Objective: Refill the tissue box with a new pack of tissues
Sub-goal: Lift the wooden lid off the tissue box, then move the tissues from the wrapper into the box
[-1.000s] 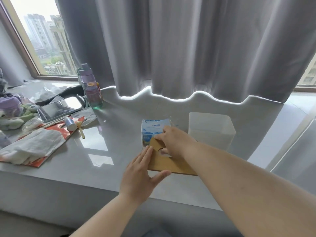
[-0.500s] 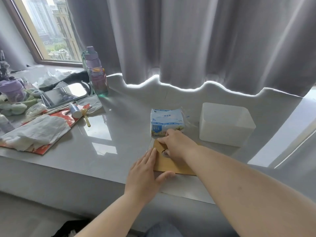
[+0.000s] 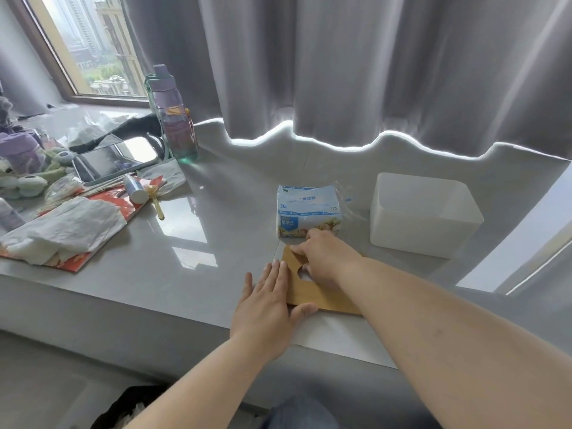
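Before me a glossy grey stone tabletop (image 3: 216,230) mirrors daylight; grey pleated curtains (image 3: 340,63) fill the upper frame, a brown-framed window (image 3: 93,51) upper left.

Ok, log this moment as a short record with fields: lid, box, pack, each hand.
lid: wooden lid flat on the sill, off the box
box: white tissue box open, no tissues visible inside, right of the pack
pack: tissue pack still wrapped, behind the lid
left hand: left hand flat, at the lid's left edge
right hand: right hand on the lid, fingers at its cutout
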A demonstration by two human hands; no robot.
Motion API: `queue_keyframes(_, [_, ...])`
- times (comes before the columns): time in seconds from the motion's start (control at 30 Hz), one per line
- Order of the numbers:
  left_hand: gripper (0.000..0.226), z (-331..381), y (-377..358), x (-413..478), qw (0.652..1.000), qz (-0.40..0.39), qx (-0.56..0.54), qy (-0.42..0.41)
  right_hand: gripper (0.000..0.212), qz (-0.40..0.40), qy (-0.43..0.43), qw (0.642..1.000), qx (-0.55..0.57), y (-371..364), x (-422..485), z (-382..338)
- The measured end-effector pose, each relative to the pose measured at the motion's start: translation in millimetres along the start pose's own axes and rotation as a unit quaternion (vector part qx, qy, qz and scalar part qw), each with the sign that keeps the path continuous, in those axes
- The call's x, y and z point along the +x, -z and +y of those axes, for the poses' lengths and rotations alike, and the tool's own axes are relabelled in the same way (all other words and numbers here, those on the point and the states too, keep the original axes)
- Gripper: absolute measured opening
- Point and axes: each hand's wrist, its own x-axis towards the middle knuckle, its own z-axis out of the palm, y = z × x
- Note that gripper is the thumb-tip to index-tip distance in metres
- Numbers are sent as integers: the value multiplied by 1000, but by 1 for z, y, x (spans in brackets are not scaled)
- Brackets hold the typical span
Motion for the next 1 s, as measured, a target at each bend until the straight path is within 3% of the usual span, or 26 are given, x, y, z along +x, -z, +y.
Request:
queue_keyframes(0.33, [90,2,-1,-3,1000,8,29,4,43,-3,-27,997,70,-2,-6,3])
queue_keyframes(0.43, [87,5,1,-3,1000,16,-4,20,36,51,-69,988,129,-1,-10,10])
queue_keyframes(0.57, [78,11,14,9,992,101,-64,43,36,139,-161,954,211,6,-15,19])
queue_keyframes(0.73, [59,34,41,43,983,170,-54,-40,22,155,-234,923,265,14,-15,31])
queue_keyframes(0.87, [61,57,58,79,987,131,-27,-85,25,116,-245,913,304,24,-13,40])
queue_keyframes(1.0, [65,66,63,109,994,63,6,-86,29,132,-283,874,371,28,-5,51])
